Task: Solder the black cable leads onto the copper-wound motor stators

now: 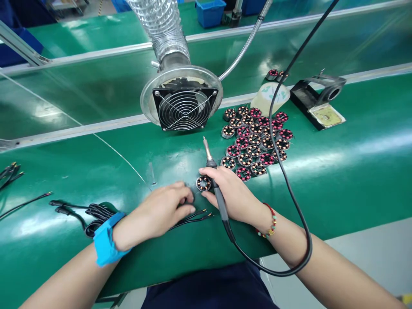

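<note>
My right hand (pixel 233 191) is wrapped around a soldering iron (pixel 220 199), whose metal tip points away from me. The thumb and a finger of that hand also reach a small round motor stator (pixel 203 183) with copper windings. My left hand (pixel 169 204) is closed, fingers curled, just left of the stator; what lies inside it is hidden. Black cables (pixel 99 212) lie coiled by the left wrist, and cable ends with bare copper tips (pixel 202 216) come out beneath that hand. A thin solder wire (pixel 116 152) runs down to the left hand.
Several stators (pixel 254 150) with red or copper windings stand grouped at right, beside a tape roll (pixel 270 98). Behind them is an iron stand with sponge (pixel 326 116). A fume extractor fan (pixel 186 109) hangs ahead. The iron's black cord (pixel 289 193) loops over my right forearm.
</note>
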`<state>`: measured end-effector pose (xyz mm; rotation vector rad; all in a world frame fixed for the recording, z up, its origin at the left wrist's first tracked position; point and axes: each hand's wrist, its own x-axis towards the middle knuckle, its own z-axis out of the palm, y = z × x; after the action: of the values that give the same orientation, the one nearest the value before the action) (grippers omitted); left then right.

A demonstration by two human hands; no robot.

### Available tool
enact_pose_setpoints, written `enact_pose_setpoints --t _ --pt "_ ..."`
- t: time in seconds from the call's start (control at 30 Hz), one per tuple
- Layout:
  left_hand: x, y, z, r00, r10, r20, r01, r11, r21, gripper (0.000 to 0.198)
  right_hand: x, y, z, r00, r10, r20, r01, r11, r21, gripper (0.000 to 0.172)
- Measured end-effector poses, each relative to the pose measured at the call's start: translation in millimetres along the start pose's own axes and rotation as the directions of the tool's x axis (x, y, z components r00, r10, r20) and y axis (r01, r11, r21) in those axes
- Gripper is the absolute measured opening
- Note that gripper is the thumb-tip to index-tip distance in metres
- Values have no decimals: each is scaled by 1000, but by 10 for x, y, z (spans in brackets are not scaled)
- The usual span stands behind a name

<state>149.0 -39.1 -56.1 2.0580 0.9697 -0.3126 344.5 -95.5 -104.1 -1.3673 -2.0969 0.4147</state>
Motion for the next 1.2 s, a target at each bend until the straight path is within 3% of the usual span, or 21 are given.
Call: enact_pose_setpoints --t 0.1,0.23,0.37,0.47,0.57,0.8,1.03,1.2 --pt "-87 94 92 995 29 93 -51 966 253 15 -3 1 -36 999 -12 -49 14 999 43 43" --pt "-83 138 130 999 18 38 -28 964 266 18 -15 -5 -56 989 -44 -143 59 992 107 37" --pt "-38 65 22 997 -45 -62 35 987 -154 13 -32 -45 -41 981 37 -188 33 935 354 38" --pt "-22 14 -42 998 -63 -27 41 867 -497 17 -35 -86 -29 974 115 -196 23 809 587 40" --pt "-6 13 -57 997 -75 -4 56 779 -624 18 -28 -113 -31 972 161 -172 10 701 713 39" --pt "22 24 -38 998 -61 19 60 785 -616 16 3 -126 -41 974 184 -131 -15 631 776 37" --pt "32 37 0 985 -27 -170 -79 809 -582 34 -1 -111 -18 974 212 -76 -67 598 799 35" --pt "34 74 37 982 22 -189 -103 897 -430 32 4 -136 0 966 239 -102 -63 598 799 40"
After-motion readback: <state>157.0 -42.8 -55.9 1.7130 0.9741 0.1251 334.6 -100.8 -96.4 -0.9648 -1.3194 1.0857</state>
